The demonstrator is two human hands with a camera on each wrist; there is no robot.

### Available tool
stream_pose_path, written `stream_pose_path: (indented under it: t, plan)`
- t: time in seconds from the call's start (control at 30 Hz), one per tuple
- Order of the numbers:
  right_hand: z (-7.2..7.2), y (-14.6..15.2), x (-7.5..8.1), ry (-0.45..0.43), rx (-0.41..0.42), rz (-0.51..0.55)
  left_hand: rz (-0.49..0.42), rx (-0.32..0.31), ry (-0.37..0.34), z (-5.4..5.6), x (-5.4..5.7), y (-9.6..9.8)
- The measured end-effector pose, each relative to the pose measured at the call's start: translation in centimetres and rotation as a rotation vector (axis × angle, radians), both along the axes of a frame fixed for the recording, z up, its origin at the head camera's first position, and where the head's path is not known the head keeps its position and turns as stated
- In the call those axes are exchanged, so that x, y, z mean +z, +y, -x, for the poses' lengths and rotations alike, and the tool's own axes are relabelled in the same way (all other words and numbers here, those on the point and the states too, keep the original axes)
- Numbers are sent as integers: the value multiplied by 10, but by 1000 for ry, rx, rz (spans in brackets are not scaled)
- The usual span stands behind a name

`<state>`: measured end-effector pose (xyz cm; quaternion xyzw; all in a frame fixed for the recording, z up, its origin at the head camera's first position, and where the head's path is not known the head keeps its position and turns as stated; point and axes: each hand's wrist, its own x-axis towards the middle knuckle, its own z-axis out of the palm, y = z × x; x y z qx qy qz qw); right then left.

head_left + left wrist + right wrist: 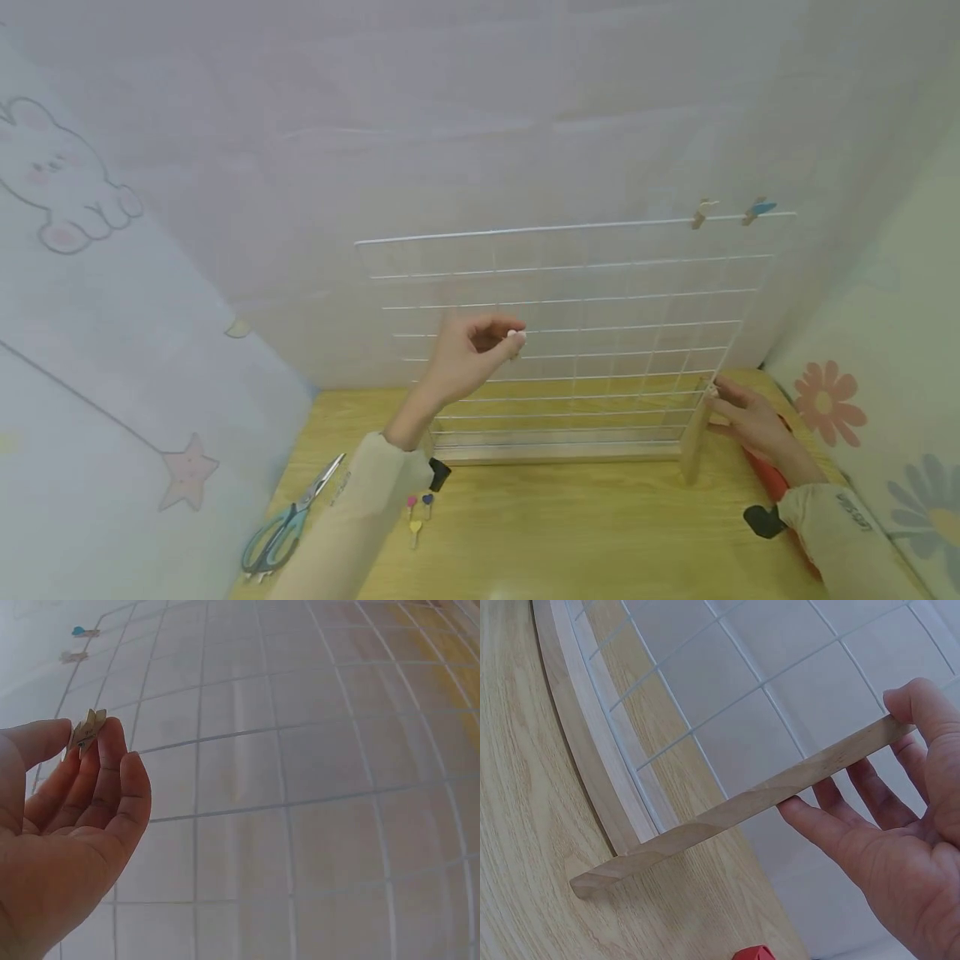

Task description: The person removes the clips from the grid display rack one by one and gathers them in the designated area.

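A white wire grid (577, 302) stands upright in a wooden frame base (555, 452) on the table. In front of the grid, my left hand (467, 357) pinches a small wooden clothespin (88, 736) between thumb and fingertips; a pale decoration shows on it in the head view. My right hand (756, 427) grips the wooden side post (727, 806) at the frame's right end, thumb on one side and fingers on the other. Two clothespins sit on the grid's top wire near the right corner, one with a whitish decoration (702, 213) and one blue (759, 210).
Scissors (285, 533) with blue-grey handles lie on the table (570, 533) at the left. Near my left sleeve lie three small clothespins, pink (411, 502), dark blue (427, 501) and yellow (416, 530). A red object (767, 475) lies partly hidden under my right wrist. Printed walls stand around.
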<state>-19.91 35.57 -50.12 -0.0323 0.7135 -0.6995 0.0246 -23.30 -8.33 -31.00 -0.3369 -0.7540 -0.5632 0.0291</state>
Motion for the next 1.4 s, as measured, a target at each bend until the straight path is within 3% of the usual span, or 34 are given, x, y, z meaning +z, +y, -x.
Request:
stream_pose_path:
  t: [0.27,0.47,0.63,1.0,1.27,1.4]
  plan:
    - [1,-3,3,-19,12,-22,30,22,-49,-4,-48,-15]
    - [1,-4,4,-20,9,-16,50,74,-167,-13,-81,-34]
    - [1,-3,3,-8,18,32,36,141,-249,-17,-110,-52]
    - [1,-2,3,-6,16,49,56,310,-304,-34,-165,-95]
    - [2,0,2,4,25,57,119,390,-408,-43,-203,-127]
    - [1,-3,2,6,18,46,152,439,-410,-51,-221,-143]
